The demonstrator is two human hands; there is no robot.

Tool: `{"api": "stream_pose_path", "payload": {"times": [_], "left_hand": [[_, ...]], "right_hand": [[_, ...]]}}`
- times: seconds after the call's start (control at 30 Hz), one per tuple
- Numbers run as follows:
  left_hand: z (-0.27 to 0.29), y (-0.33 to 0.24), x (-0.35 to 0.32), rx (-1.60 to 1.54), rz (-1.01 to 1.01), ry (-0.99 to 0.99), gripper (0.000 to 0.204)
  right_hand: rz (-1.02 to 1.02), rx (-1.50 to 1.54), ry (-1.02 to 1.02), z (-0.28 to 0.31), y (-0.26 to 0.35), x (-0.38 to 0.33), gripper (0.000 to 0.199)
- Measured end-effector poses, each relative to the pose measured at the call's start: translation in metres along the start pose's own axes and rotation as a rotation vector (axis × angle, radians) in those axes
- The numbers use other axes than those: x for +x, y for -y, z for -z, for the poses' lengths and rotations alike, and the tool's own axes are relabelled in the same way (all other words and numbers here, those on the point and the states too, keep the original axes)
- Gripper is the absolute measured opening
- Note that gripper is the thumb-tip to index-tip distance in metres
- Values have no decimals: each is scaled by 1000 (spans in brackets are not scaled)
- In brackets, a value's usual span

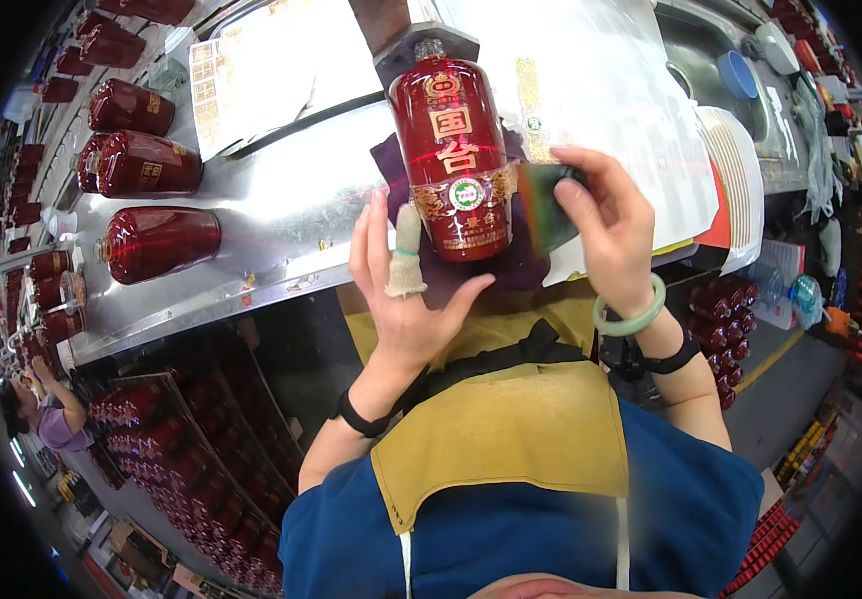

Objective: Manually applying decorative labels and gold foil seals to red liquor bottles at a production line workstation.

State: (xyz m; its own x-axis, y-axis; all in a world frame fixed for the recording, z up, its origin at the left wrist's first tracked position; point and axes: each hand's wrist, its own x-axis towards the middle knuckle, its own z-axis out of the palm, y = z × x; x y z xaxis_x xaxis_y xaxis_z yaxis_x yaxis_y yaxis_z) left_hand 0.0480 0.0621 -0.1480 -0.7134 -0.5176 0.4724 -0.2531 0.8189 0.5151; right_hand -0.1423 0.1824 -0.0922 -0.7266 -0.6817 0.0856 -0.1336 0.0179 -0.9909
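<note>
A dark red glass bottle [448, 110] with gold lettering and a round green-and-white label lies on a dark purple cloth [388, 160], its neck pointing away from me. My left hand [401, 309] is at the bottle's lower left side, fingers stretched out and thumb spread near its base; whether it touches the glass I cannot tell. A pale cloth finger cover [406, 265] sits on one of its fingers. Right of the bottle, my right hand [611, 215] pinches a flat dark green piece [548, 212], blurred by motion, beside the label band.
Several more red bottles [156, 243] lie along the metal bench [261, 230] at left. Label sheets [286, 70] are at the back left, white sheets [591, 90] at the right. Beyond is a metal sink [701, 85]. Racks of bottles [191, 439] stand below left, near another person [56, 424].
</note>
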Motion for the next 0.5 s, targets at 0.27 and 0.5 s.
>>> {"api": "stream_pose_path", "payload": {"times": [0.27, 0.5], "left_hand": [[-11, -3, 14, -53, 25, -31, 112], [-8, 0, 15, -171, 222, 88, 87]], "right_hand": [[132, -199, 137, 2, -11, 3, 44], [394, -605, 144, -29, -21, 7, 103]]}}
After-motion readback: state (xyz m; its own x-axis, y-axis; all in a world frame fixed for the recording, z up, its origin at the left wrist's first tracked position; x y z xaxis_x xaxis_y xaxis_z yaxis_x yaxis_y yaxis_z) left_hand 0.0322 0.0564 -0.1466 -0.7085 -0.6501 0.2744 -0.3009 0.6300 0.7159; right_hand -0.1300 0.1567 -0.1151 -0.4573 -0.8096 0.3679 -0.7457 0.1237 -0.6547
